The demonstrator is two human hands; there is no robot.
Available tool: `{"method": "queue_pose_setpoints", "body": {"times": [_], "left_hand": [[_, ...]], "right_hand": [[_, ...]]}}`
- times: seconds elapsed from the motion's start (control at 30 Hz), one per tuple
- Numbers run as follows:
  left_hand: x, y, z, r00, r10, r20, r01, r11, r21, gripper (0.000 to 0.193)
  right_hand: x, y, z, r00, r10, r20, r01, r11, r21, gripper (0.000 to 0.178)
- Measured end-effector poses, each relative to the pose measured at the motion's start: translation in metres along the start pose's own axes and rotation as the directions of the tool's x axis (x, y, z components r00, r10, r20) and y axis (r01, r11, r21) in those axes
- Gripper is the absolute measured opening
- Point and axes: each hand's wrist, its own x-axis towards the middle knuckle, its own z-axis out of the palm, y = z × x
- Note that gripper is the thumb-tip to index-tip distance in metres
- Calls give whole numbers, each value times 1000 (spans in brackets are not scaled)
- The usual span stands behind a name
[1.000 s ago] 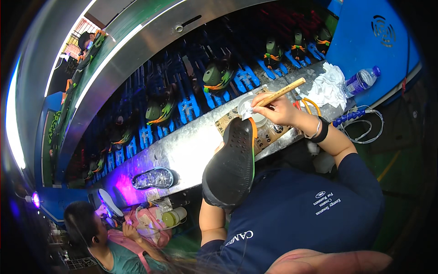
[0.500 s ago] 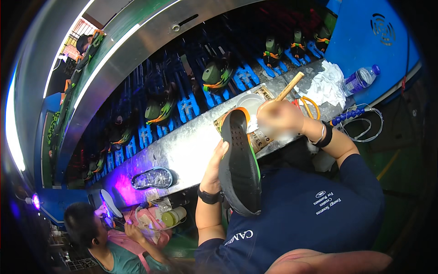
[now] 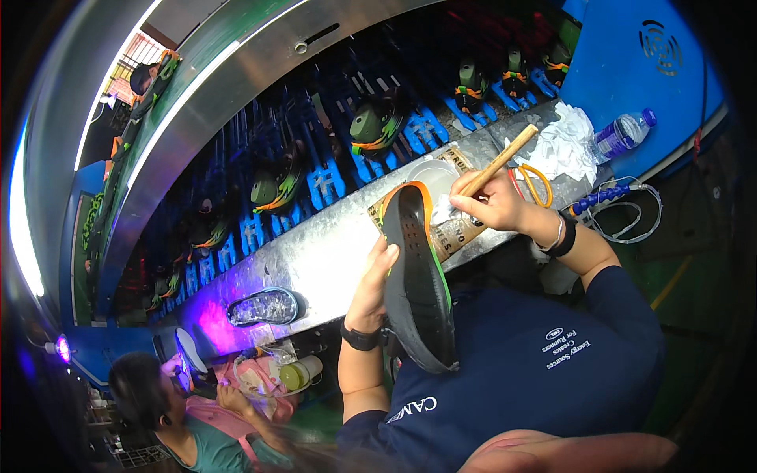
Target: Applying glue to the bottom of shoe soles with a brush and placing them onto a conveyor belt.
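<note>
A black shoe sole [image 3: 419, 288] with an orange rim at its toe and a green line along one side is held tilted, toe away from me. My left hand [image 3: 369, 285] is closed round its left edge. In my right hand [image 3: 495, 202], closed in a pinch, is a wooden-handled brush [image 3: 511, 156]; its handle points up and away. The whitish end of the brush is beside the orange toe rim; whether it touches I cannot tell. Just beyond the toe stands a pale round bowl [image 3: 432, 171], partly hidden by the sole.
On the metal ledge [image 3: 331, 248] lie a clear-looking sole [image 3: 264, 307], crumpled white paper [image 3: 569, 146] and orange bands [image 3: 538, 185]. A plastic bottle [image 3: 627, 134] lies at the right. Beyond, shoes [image 3: 374, 126] sit on blue racks. A co-worker [image 3: 169, 402] handles another sole at lower left.
The right hand has shifted slightly, with the brush handle now further right and its fingers showing clearly. The sole has tilted a little, its heel moving slightly right.
</note>
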Motion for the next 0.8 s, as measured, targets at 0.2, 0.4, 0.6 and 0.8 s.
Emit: {"method": "queue_pose_setpoints", "body": {"times": [0.2, 0.4, 0.6, 0.8], "left_hand": [[2, 1, -1, 1000, 19, 4, -20, 999, 35, 47], [3, 7, -5, 999, -27, 32, 26, 999, 18, 59], [11, 14, -2, 999, -4, 47, 0, 997, 75, 60], [15, 21, -7, 996, 31, 78, -39, 994, 98, 58]], "right_hand": [[5, 4, 2, 990, -21, -141, 15, 999, -43, 4], [8, 4, 10, 988, -55, -145, 46, 997, -66, 4], [5, -6, 12, 997, -31, -71, 27, 999, -47, 7], [0, -19, 14, 1000, -1, 9, 1, 999, -33, 4]]}}
